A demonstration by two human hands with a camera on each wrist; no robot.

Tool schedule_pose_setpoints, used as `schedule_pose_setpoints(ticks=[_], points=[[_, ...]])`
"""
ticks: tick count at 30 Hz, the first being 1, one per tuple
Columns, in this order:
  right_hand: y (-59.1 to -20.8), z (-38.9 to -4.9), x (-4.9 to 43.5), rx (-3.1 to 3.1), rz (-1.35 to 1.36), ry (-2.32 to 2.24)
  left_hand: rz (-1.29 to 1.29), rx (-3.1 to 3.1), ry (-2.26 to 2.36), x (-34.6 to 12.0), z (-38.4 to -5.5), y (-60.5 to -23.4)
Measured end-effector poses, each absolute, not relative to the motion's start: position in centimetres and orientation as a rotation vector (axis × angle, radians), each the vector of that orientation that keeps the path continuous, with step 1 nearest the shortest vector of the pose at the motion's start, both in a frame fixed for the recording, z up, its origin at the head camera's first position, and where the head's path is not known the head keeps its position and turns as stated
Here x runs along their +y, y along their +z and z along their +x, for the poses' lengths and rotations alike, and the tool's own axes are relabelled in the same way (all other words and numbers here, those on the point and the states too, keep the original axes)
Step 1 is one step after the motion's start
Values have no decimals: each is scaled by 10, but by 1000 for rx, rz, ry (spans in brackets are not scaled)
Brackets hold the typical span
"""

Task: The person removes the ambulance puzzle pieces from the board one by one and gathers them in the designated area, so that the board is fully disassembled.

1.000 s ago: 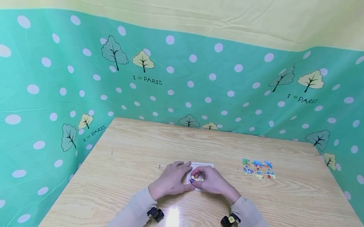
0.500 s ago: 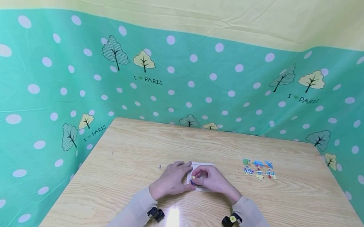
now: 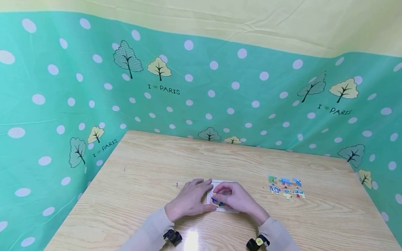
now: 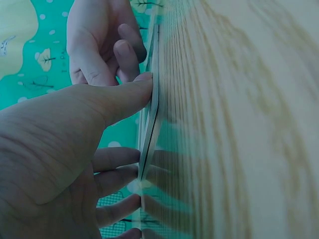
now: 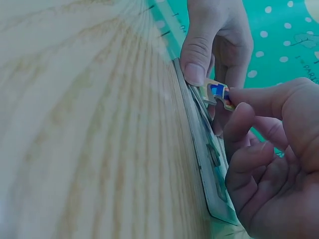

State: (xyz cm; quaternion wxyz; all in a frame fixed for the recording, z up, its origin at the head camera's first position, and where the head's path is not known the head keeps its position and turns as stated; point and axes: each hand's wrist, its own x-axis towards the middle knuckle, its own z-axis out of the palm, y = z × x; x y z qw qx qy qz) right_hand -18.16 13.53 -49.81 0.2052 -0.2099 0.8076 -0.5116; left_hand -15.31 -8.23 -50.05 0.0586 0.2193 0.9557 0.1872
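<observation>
A puzzle board (image 3: pixel 227 210) with a pale rim lies on the table between both hands. My left hand (image 3: pixel 189 197) rests at its left side, fingers extended, and the thumb (image 4: pixel 127 97) presses on the board's near edge. My right hand (image 3: pixel 240 199) is over the board, pinching a small jigsaw piece (image 5: pixel 218 91) printed in blue, yellow and orange between thumb and index finger. In the right wrist view the piece stands tilted at the board, close to the left thumb. My right hand covers much of the board's inside in the head view.
Several loose jigsaw pieces (image 3: pixel 285 181) lie in two rough rows on the wooden table (image 3: pixel 321 234), right of the board. A tiny object (image 3: pixel 176 184) sits left of my left hand. A green and yellow curtain (image 3: pixel 213 74) hangs behind the table.
My right hand has shifted slightly right, and the pinched jigsaw piece has changed its tilt over the board. My left hand has stayed in place on the board.
</observation>
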Motion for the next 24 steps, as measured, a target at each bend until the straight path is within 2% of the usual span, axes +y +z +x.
schedule_pose_setpoints(ticks=[24], points=[[-497, -184, 161, 2388, -442, -1398, 639, 2884, 570, -82, -153, -500]])
